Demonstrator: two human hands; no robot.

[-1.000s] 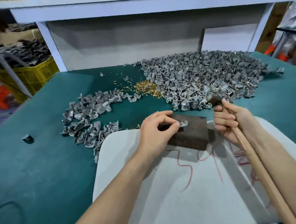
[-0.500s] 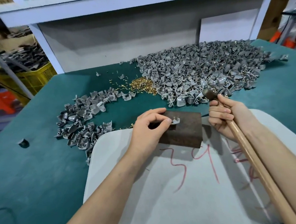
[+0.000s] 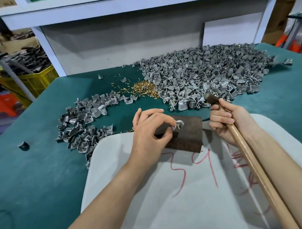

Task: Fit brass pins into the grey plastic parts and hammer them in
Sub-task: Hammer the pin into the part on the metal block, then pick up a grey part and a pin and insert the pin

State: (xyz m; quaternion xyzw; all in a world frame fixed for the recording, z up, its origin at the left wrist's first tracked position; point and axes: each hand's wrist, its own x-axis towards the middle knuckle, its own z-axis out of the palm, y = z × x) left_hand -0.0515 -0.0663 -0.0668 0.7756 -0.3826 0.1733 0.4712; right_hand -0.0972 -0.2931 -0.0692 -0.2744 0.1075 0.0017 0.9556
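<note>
While the hammer (image 3: 212,99) is held clear of the block: its dark head sits over the near edge of the large pile, and its wooden handle runs back toward the lower right.
Right hand (image 3: 230,121): fingers wrapped round the handle just below the head.
Left hand (image 3: 149,132): thumb and fingertips pinch the grey plastic part (image 3: 179,124), steadying it on the block.
Grey plastic part: on top of the dark brown block (image 3: 188,136), toward its far left corner.
Brass pin (image 3: 178,127): stuck in the part, still standing proud, right at the fingertips.
Block: rests on the far edge of the white board (image 3: 159,195), which bears red scribbles and lies on the green table (image 3: 35,169).
Large pile (image 3: 211,77): grey parts heaped at the far right of the table.
Smaller pile (image 3: 85,122): grey parts left of the hand.
Loose pins (image 3: 145,89): a brass heap touching the large pile's left edge.
Stray part (image 3: 23,145): alone near the table's left edge.
Yellow crate (image 3: 40,81): beyond the table, at the left.
</note>
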